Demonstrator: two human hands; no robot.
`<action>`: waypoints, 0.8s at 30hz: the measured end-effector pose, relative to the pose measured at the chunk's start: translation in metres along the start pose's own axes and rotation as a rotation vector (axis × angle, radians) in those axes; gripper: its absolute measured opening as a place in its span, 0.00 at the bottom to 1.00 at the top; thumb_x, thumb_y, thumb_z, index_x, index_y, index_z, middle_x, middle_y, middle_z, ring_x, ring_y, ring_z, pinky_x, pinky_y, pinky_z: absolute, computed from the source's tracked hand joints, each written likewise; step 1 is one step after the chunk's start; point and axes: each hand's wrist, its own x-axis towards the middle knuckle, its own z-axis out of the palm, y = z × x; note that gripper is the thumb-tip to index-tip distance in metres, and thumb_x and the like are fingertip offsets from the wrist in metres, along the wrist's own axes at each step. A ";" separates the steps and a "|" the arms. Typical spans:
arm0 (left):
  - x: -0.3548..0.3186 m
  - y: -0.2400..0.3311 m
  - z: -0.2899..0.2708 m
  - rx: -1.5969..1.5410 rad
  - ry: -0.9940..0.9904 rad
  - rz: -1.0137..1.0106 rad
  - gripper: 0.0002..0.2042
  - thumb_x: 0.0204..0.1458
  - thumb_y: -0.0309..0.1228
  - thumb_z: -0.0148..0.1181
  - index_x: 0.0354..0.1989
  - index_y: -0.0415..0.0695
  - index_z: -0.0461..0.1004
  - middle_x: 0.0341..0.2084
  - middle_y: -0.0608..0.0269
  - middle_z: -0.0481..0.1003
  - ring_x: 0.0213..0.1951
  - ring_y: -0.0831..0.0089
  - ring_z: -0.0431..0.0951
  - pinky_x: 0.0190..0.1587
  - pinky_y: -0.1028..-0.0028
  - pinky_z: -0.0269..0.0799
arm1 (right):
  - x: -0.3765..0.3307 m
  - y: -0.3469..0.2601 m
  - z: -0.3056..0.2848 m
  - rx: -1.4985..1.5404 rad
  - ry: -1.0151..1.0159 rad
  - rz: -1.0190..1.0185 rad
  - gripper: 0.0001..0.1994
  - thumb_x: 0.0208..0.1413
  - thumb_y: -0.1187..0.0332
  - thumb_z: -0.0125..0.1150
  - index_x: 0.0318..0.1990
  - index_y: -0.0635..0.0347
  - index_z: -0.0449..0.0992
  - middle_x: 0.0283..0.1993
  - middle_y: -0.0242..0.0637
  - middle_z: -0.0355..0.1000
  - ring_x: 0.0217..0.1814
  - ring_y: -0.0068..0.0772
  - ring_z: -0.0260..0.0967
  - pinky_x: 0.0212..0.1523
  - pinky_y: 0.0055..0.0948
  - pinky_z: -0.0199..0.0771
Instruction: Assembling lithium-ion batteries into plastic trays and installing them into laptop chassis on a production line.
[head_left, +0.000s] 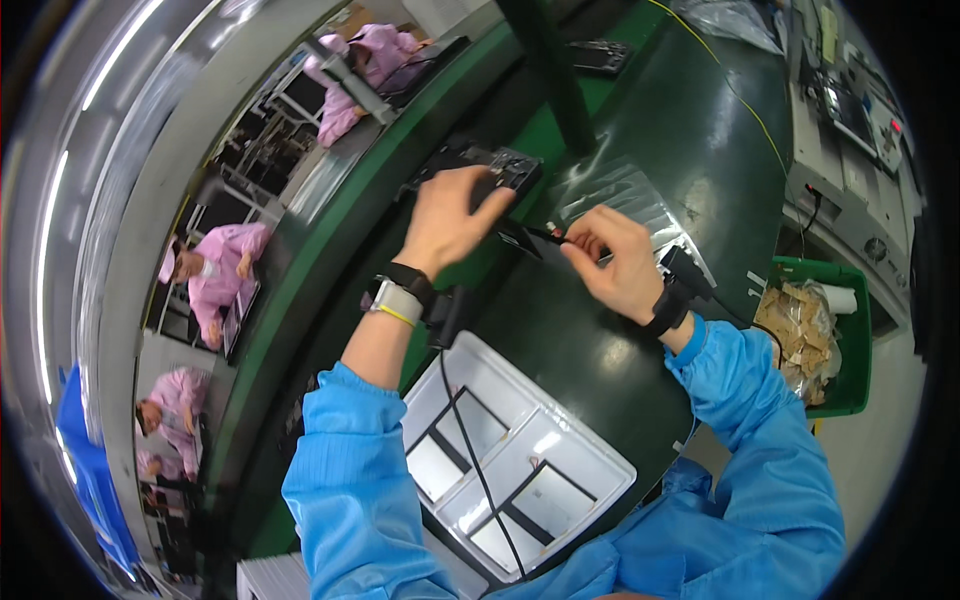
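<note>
My left hand [443, 222] is closed over the near edge of a black electronic device [515, 170] with exposed inner parts; some fingertips are hidden. To its right, my right hand [615, 258] pinches a thin black piece [546, 235] between thumb and fingers, with a small reddish bit beside it. A dark flat panel [520, 241] stands tilted between both hands, and what supports it is unclear. Below my wrists lies a white plastic tray [618, 470] holding flat rectangular packs [555, 500] with black bands and short wires.
Clear plastic bags [620, 195] lie beyond my right hand on the green table [700, 150]. A green post [548, 75] rises at the back. At right are a green bin [850, 385] of packing scraps and grey equipment [860, 200]. Co-workers in pink [220, 275] sit across the line.
</note>
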 end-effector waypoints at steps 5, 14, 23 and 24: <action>0.030 -0.104 0.045 0.288 0.127 -0.227 0.29 0.65 0.52 0.52 0.60 0.37 0.72 0.57 0.45 0.75 0.62 0.48 0.71 0.66 0.53 0.62 | -0.002 0.003 0.004 -0.189 0.102 -0.072 0.07 0.51 0.80 0.67 0.37 0.61 0.77 0.37 0.40 0.70 0.37 0.44 0.73 0.36 0.36 0.75; 0.073 -0.252 0.106 0.186 0.117 -0.483 0.34 0.68 0.54 0.47 0.69 0.36 0.62 0.67 0.41 0.65 0.69 0.46 0.63 0.70 0.51 0.58 | -0.011 0.004 0.012 -0.294 0.053 -0.058 0.13 0.45 0.83 0.71 0.39 0.62 0.81 0.39 0.39 0.74 0.36 0.37 0.76 0.35 0.30 0.77; 0.005 -0.266 0.070 0.177 0.039 -0.623 0.37 0.57 0.61 0.60 0.48 0.29 0.78 0.44 0.36 0.80 0.51 0.44 0.80 0.53 0.56 0.73 | -0.002 0.003 0.004 -0.354 0.182 -0.124 0.15 0.43 0.86 0.69 0.39 0.61 0.82 0.44 0.39 0.73 0.40 0.38 0.74 0.39 0.31 0.77; -0.013 -0.267 0.059 0.194 0.039 -0.649 0.37 0.57 0.61 0.60 0.48 0.29 0.78 0.44 0.36 0.80 0.51 0.44 0.80 0.53 0.56 0.73 | -0.003 0.004 0.004 -0.351 0.180 -0.114 0.14 0.44 0.86 0.69 0.39 0.61 0.82 0.44 0.39 0.74 0.41 0.39 0.74 0.39 0.32 0.78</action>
